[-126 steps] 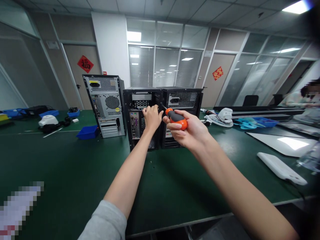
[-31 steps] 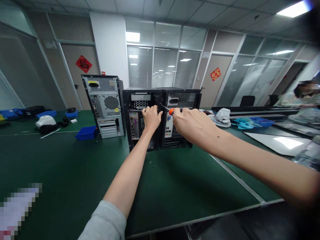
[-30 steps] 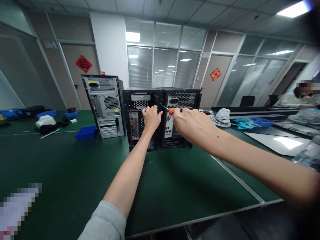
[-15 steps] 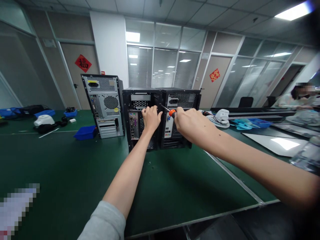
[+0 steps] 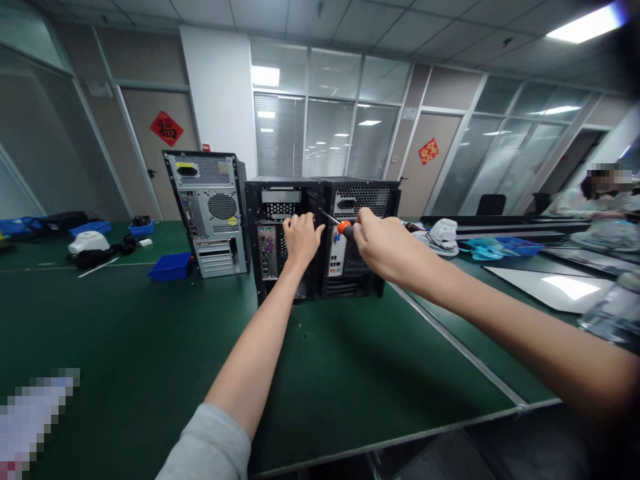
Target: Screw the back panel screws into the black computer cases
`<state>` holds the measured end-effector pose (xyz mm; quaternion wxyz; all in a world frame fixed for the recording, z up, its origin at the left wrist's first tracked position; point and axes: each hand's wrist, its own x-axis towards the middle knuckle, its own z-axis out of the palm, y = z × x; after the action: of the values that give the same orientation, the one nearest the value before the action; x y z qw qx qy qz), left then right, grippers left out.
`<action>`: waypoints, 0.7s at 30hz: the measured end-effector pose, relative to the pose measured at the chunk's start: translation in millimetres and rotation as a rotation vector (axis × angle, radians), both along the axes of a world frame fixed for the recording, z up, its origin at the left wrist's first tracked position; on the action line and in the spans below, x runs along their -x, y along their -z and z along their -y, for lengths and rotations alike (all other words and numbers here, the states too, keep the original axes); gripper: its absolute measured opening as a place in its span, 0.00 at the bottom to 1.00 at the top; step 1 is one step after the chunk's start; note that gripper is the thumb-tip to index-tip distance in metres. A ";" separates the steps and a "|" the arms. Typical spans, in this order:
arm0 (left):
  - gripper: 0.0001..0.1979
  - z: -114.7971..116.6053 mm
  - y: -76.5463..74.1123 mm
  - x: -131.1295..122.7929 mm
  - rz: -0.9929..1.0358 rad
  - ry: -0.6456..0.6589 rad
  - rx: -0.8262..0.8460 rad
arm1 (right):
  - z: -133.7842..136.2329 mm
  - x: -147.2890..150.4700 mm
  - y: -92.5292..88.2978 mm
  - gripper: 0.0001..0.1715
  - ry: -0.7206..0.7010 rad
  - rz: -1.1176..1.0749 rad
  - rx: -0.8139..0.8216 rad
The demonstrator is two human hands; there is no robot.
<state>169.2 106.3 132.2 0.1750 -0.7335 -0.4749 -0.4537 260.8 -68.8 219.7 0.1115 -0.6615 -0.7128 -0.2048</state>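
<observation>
Clamped in the right hand (image 5: 383,247), the slanted screwdriver (image 5: 343,227) could slip off the computer case (image 5: 274,200) and jab the left hand (image 5: 300,239) curled on its edge

The screwdriver (image 5: 344,229) has an orange handle with a black band. The middle case (image 5: 273,200) and the right case (image 5: 373,197) are black, with backs patterned in fine mesh holes. The left case (image 5: 207,230) is silver-grey with yellow stickers. The table (image 5: 125,333) is dark green, the bin (image 5: 171,266) bright blue, the sleeve (image 5: 210,447) light grey. Both door signs (image 5: 165,128) are red diamonds.
</observation>
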 end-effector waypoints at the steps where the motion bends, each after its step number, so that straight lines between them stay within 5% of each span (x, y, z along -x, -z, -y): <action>1: 0.15 0.1 -0.1 0.0 -0.002 -0.001 0.002 | -0.3 -1.6 -0.4 0.15 -0.023 0.051 0.003; 7: 0.15 0.7 -0.6 0.2 -0.004 0.002 -0.005 | -2.0 -5.6 -0.1 0.14 -0.089 0.340 0.015; 21: 0.17 1.5 -0.5 1.5 -0.033 -0.013 -0.012 | -15.4 -18.7 8.6 0.13 -0.072 -0.203 -0.050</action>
<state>167.7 104.7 132.7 0.1903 -0.7366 -0.4740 -0.4433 279.5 -53.5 211.1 0.2069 -0.6497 -0.7159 -0.1501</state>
